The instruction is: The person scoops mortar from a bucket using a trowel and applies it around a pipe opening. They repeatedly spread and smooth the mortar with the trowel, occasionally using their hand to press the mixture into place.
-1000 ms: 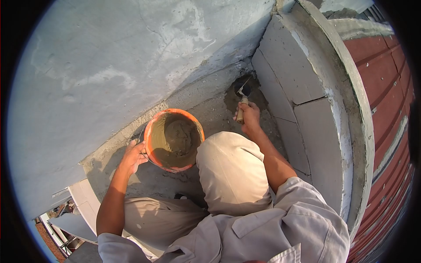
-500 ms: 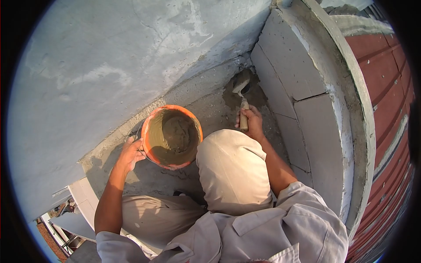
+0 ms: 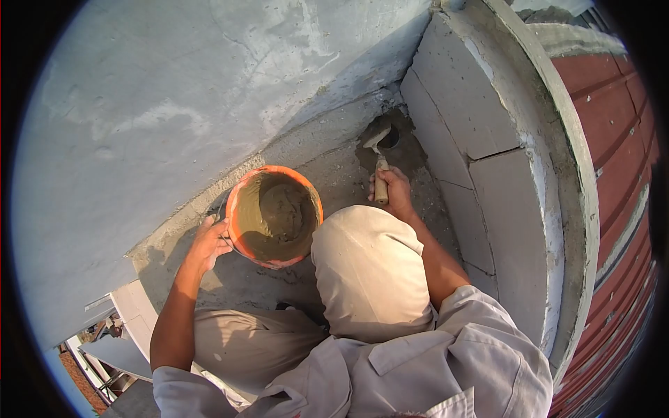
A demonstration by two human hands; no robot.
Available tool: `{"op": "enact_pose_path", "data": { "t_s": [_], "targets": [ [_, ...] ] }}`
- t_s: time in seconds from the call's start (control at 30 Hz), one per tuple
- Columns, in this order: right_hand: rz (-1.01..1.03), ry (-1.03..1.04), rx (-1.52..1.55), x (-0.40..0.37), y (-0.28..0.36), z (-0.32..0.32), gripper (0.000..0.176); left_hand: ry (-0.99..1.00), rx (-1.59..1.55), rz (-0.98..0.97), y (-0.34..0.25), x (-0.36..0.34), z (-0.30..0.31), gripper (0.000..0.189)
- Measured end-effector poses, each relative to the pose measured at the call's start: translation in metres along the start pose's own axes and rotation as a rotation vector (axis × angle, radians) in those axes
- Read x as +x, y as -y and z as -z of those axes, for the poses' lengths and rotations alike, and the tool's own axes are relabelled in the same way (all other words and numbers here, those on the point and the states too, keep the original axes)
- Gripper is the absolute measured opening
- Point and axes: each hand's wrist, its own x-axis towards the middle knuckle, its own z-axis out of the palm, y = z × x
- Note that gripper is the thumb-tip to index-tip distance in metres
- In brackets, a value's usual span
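An orange-rimmed bucket (image 3: 306,182) holding wet grey mortar (image 3: 284,212) is tilted towards me. My left hand (image 3: 209,242) is closed on its left edge, by the wire handle. To the right, my right hand (image 3: 394,191) grips the wooden handle of a trowel (image 3: 382,182). The trowel's blade is over a dark wet patch of mortar (image 3: 411,148) in the corner of the floor. A round dark opening (image 3: 390,137) shows beside the blade.
A grey plastered wall (image 3: 174,125) rises on the left and ahead. Pale blocks (image 3: 505,209) form a low wall on the right, with a red corrugated roof (image 3: 613,132) beyond. My knee (image 3: 369,272) is between the bucket and my right forearm.
My right hand and the trowel have shifted slightly left, and the blade has turned, showing more of the round opening. My left hand stays on the bucket.
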Motion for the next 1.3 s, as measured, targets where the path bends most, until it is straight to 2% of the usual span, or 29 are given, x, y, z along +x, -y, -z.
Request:
{"op": "enact_pose_path", "data": {
  "t_s": [0.03,0.13,0.33,0.43,0.53,0.63,0.7,0.77,0.87,0.97,1.0,1.1,1.17,1.2,1.3],
  "targets": [
    [-0.008,0.003,-0.001,-0.001,0.0,-0.004,0.022,0.002,0.005,-0.002,0.0,0.0,0.0,0.046],
    [-0.016,0.022,-0.019,0.0,-0.003,-0.009,0.024,0.072,0.026,0.035,0.0,0.005,0.007,0.092],
    [0.016,0.021,-0.141,0.006,-0.005,-0.012,0.032,0.052,0.027,0.033,0.001,0.004,0.006,0.093],
    [0.07,0.021,-0.267,0.001,-0.002,-0.014,0.036,0.005,0.026,0.001,0.001,0.002,0.001,0.046],
    [0.076,0.006,-0.373,-0.02,0.005,-0.014,0.042,0.006,0.018,0.013,0.0,0.003,0.002,0.061],
    [0.074,0.065,-0.338,-0.038,0.0,0.004,0.048,0.013,0.014,0.03,-0.002,0.0,0.001,0.094],
    [0.071,0.144,-0.32,-0.058,0.001,0.012,0.053,0.009,0.034,0.027,-0.005,-0.002,0.0,0.093],
    [0.075,0.264,-0.263,-0.063,0.003,0.018,0.049,-0.003,0.044,0.031,-0.005,-0.002,-0.002,0.093],
    [0.085,0.324,-0.507,-0.064,0.018,0.026,0.043,0.05,0.068,0.046,-0.007,0.003,-0.002,0.095],
    [0.121,0.252,-0.743,-0.066,0.021,0.016,0.037,0.031,0.093,0.032,-0.004,0.008,-0.001,0.097],
    [0.147,0.239,-0.719,-0.065,0.018,0.015,0.036,0.007,0.102,0.027,-0.002,0.008,-0.001,0.098],
    [0.256,0.193,-0.675,-0.068,0.019,0.009,0.032,-0.03,0.086,0.005,0.004,0.01,-0.004,0.076],
    [0.371,0.173,-0.689,-0.08,0.034,-0.004,0.031,0.07,0.068,0.016,0.004,0.011,0.003,0.054],
    [0.346,0.138,-0.646,-0.079,0.04,-0.003,0.03,0.122,0.057,0.017,0.004,0.014,0.007,0.043],
    [0.432,0.059,-0.748,-0.074,0.063,0.017,0.028,0.057,0.042,0.009,0.014,0.021,0.025,0.024]
  ]
}}
